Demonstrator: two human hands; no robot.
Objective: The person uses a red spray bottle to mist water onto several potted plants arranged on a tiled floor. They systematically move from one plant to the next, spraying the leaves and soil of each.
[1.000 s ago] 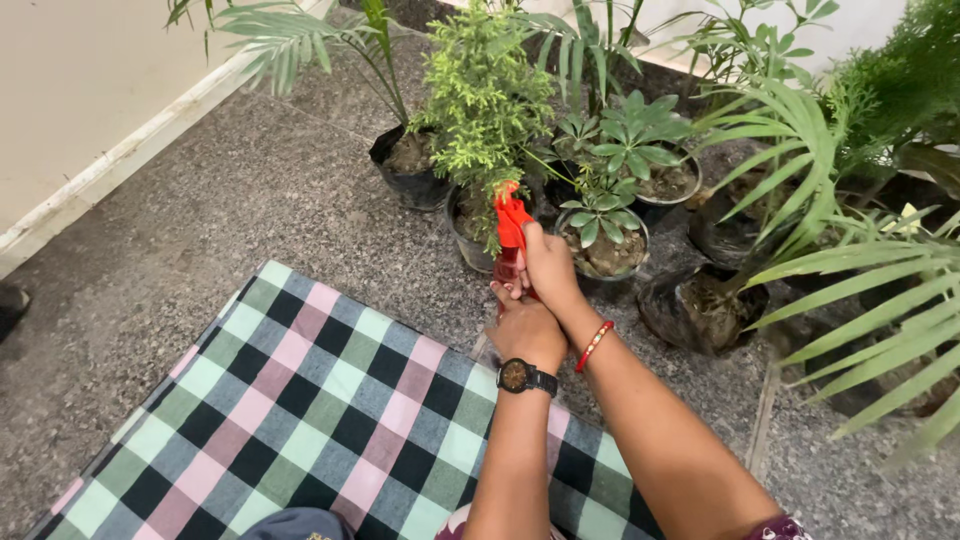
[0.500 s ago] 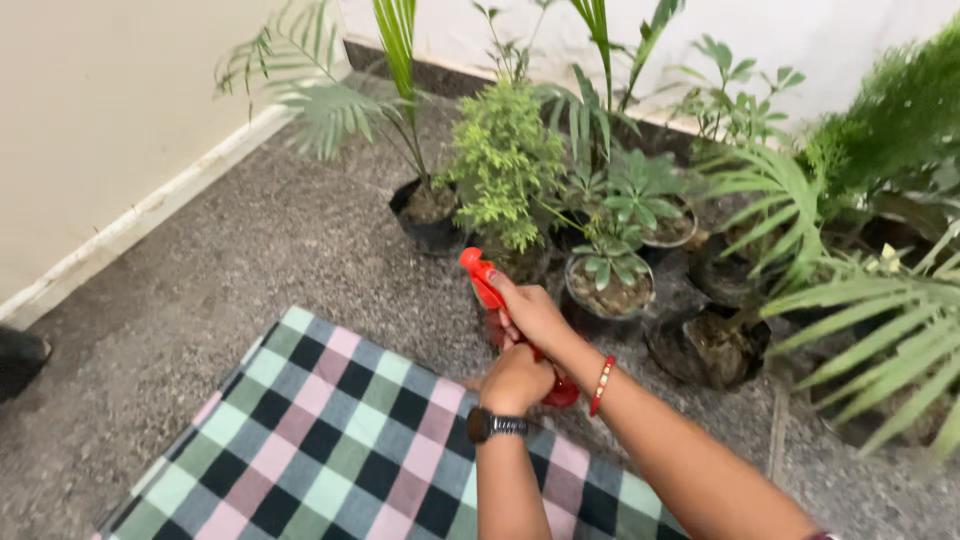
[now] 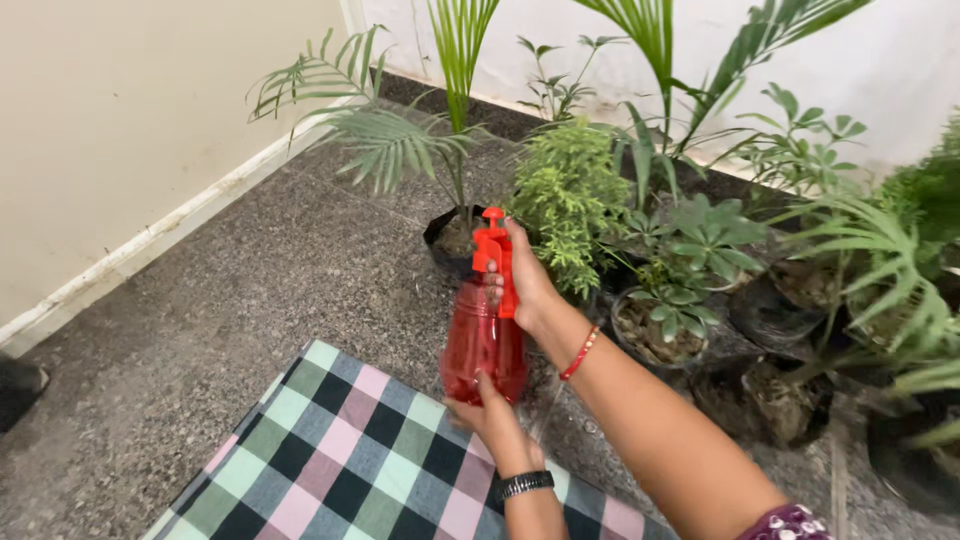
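I hold a red translucent spray bottle [image 3: 480, 340] upright above the granite floor. My right hand [image 3: 528, 280] wraps around its orange-red pump head and handle; a red bangle sits on that wrist. My left hand [image 3: 495, 420], with a dark wristwatch, supports the bottle's base from below. The nozzle points toward a palm in a black pot [image 3: 452, 238] and a bushy light-green plant [image 3: 570, 195] just behind the bottle.
Several potted plants crowd the corner to the right, among them a small umbrella-leaf plant [image 3: 665, 325] and dark grow bags [image 3: 780, 400]. A checked cloth [image 3: 350, 460] lies on the floor under my arms. A cream wall with white skirting [image 3: 150, 240] runs along the left.
The bottle has gone from tilted and low to upright and raised. My left hand shifted from its side to under its base. The view moved closer to the plants.
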